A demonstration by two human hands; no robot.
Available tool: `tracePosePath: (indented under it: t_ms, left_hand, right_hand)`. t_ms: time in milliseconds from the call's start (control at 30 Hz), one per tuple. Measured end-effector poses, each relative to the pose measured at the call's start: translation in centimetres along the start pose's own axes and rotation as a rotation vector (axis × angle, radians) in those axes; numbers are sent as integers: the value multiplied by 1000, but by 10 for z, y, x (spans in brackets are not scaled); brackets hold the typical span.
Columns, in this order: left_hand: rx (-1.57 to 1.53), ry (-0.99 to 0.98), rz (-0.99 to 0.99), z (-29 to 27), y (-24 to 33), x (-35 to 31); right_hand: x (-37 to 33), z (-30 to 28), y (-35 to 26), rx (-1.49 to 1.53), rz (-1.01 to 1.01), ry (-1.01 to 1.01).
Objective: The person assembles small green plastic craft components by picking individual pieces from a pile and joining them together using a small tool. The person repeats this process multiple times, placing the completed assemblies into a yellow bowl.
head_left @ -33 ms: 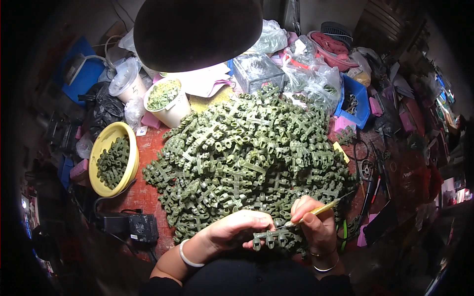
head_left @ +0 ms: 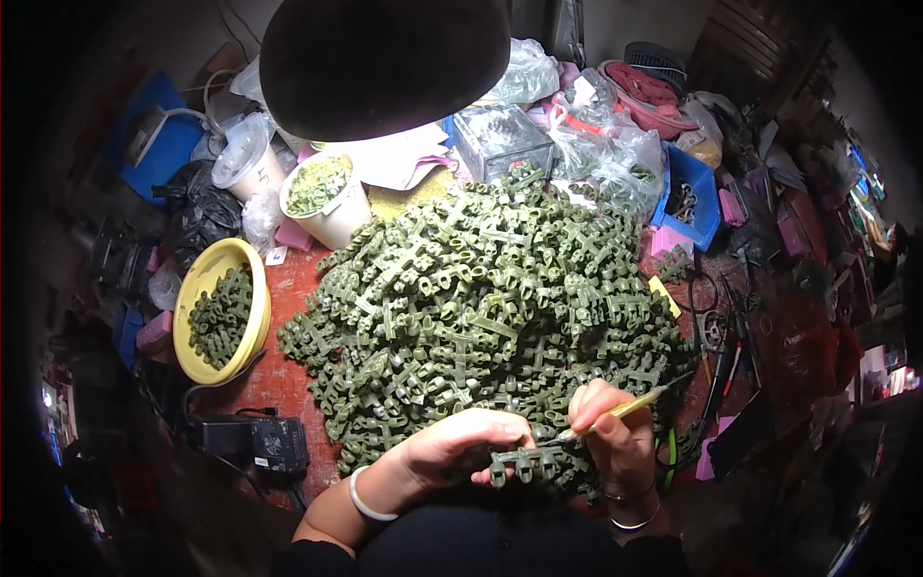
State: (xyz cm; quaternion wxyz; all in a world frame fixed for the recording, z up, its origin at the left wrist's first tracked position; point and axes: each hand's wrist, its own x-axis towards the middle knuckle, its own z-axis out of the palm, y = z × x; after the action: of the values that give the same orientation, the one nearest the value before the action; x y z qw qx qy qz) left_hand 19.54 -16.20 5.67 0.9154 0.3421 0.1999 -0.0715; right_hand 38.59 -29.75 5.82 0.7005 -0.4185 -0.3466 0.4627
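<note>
In my left hand (head_left: 471, 444) is a green moulded piece (head_left: 525, 466), a bar with several small ring-like cups hanging along it. My right hand (head_left: 615, 433) pinches a slim yellow-handled tool (head_left: 630, 407). Its light, narrow tip touches or nearly touches the bar of the held piece; I cannot tell which. The other, dark pointed end sticks out up and to the right. Right in front of both hands rises a large heap of similar green pieces (head_left: 461, 313). My fingers hide part of the held piece.
Left of the heap, a yellow bowl (head_left: 261, 322) contains more green pieces, with a black power adapter (head_left: 279, 442) nearer me. A white bucket (head_left: 336, 223) of green bits stands behind. Overhead hangs a dark lamp head (head_left: 385, 67). Cables and pliers-like tools (head_left: 726, 337) lie right.
The green piece in my left hand has tilted very slightly, and the tool's dark end has shifted a touch to the right. Everything else looks the same.
</note>
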Motion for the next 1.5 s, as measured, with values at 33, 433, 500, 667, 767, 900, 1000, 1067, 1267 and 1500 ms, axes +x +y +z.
tracePosePath:
  t_ms: [33,433,500,667,767,900,1000,1067,1267,1500]
  left_hand:
    - [-48,-27,36,0,0,-1]
    - [16,-31,39,-3,1,-1]
    - [23,-31,40,-1,3,-3]
    - [37,-46,129,0,2,-3]
    - [81,11,83,5,12,-7]
    - [202,196,202,17,9,-6]
    - [323,243,317,20,3,0]
    - [363,256,331,22,2,-2]
    - [86,109,198,17,7,0]
    - [-46,-93,259,14,7,2]
  right_hand:
    - [0,0,1,1,-1,1]
    - [1,0,0,-20,-7,-57]
    - [1,2,4,56,-37,-42]
    - [2,2,0,-40,-31,-38]
    - [2,-5,7,173,-32,-56]
    - [-1,2,4,317,-142,148]
    - [0,12,-10,-687,-228,96]
    - [2,19,-13,-711,-219,67]
    - [-4,9,-4,-468,-118,84]
    - [-2,17,-8,-602,-130,100]
